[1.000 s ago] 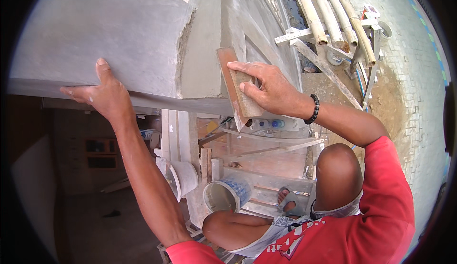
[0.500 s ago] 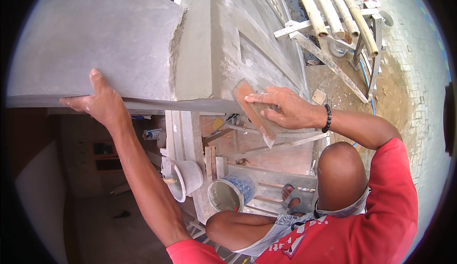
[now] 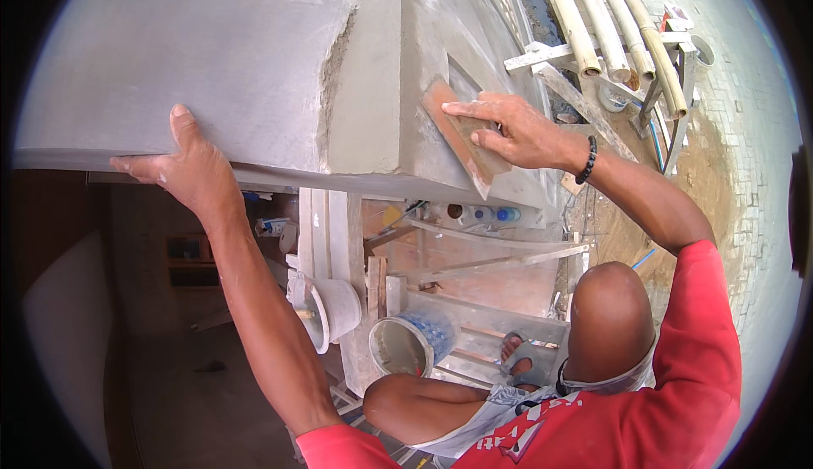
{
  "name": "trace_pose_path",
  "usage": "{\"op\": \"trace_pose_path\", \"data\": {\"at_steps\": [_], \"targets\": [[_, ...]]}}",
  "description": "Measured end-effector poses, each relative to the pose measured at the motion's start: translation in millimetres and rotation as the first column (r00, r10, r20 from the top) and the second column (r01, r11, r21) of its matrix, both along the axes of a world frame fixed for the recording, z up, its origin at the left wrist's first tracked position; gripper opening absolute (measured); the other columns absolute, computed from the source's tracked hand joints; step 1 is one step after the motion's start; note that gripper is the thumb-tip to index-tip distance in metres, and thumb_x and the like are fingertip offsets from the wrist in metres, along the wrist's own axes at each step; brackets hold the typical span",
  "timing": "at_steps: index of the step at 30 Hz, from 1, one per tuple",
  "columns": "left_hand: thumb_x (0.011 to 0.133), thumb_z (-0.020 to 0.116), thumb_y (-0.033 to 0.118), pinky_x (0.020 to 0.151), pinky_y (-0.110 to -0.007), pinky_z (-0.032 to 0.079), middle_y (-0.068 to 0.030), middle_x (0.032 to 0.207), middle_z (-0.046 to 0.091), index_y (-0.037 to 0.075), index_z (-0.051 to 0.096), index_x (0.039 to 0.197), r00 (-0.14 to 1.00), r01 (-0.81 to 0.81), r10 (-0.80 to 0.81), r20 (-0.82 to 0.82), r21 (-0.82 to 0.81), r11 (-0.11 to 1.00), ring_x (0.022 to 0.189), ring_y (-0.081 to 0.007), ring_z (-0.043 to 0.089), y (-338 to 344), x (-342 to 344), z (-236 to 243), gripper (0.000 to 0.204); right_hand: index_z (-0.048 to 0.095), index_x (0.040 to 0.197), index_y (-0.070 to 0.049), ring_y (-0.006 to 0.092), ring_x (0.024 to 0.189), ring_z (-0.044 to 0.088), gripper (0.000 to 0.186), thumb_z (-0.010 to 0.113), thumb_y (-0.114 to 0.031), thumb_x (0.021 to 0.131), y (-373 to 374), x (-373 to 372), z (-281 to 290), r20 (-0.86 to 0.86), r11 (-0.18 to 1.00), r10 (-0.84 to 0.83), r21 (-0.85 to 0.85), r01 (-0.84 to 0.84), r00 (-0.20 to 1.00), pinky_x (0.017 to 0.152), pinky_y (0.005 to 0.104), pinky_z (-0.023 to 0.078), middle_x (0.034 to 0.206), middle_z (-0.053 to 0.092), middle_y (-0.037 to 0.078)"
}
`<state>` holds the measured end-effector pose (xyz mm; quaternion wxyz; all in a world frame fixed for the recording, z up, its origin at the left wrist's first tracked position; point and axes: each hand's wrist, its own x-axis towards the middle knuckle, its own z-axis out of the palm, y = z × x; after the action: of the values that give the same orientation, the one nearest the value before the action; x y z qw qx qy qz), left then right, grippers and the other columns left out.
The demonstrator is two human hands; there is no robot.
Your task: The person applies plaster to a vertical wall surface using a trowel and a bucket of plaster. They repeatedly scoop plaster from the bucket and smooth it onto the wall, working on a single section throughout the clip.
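Note:
My left hand [image 3: 186,164] grips the lower edge of the smooth grey concrete beam [image 3: 212,37], thumb on its face and fingers at the edge. My right hand [image 3: 517,135] holds a flat float [image 3: 450,130] with an orange-brown, plaster-smeared blade, index finger stretched along it. The float lies against the side face just right of the plastered corner [image 3: 364,113], where a rough ragged seam runs down between the two grey coats. The float's handle is mostly hidden under my fingers.
Bamboo poles [image 3: 614,29] rest on a timber frame at upper right, above dirt and paving [image 3: 745,206]. Below are two buckets [image 3: 398,346] [image 3: 334,312], wooden planks [image 3: 483,317], my bent knees and sandalled foot. A dark interior [image 3: 161,342] lies below left.
My right hand and float went down and right, then came back up, now higher and farther right than at first. My left hand still grips the edge; the view has shifted slightly.

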<state>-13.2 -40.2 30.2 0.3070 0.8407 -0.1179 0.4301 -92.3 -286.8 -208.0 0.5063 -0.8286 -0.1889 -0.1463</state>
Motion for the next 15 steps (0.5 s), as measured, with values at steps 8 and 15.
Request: {"op": "trace_pose_path", "data": {"at_steps": [8,15], "targets": [[0.093,0.060,0.033,0.120,-0.048,0.013,-0.0352,0.153,-0.005,-0.013,-0.013,0.145,0.993,-0.111,0.105,0.046,0.137,0.984,0.146,-0.0446,0.001,8,5,3,0.101,0.066,0.120,-0.004,0.0227,0.084,0.063,0.046,0.050,-0.004,0.077,-73,14,115,0.351,0.925,-0.065,-0.329,0.188,0.934,0.081,0.0365,0.053,0.105,0.067,0.015],[0.090,0.063,0.039,0.119,-0.054,0.010,-0.0345,0.154,-0.006,-0.010,-0.010,0.147,0.997,-0.054,0.049,0.056,0.097,0.994,0.146,-0.0456,-0.004,15,5,-6,0.105,0.071,0.103,0.001,0.0269,0.078,0.063,0.037,0.050,0.002,0.072,-20,28,178,0.203,0.669,0.417,-0.728,-0.148,0.886,0.074,0.0387,0.054,0.083,0.064,0.016]]}}
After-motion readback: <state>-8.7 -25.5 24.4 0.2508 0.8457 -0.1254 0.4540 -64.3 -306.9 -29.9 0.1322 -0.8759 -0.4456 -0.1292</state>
